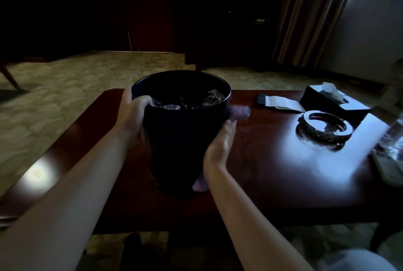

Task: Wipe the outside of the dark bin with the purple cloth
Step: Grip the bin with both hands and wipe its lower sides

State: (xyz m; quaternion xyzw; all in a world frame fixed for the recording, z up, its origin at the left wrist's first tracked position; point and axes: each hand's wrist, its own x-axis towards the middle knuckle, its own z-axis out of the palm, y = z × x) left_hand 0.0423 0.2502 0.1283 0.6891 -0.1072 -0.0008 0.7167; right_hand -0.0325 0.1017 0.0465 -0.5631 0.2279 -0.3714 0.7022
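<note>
Fingers (229, 127) of the right hand (220, 142) are pressing the purple cloth (238, 112) flat against the upright dark bin (183, 135) lying just leftward; left hand (133, 113) is gripping its rim.

Black bin (183, 140), purple cloth (238, 112) at its side, on a glossy reddish-brown worktop (272, 172); beyond the bin, beige-patterned carpet (76, 79) and striped curtains (314, 13)
</note>
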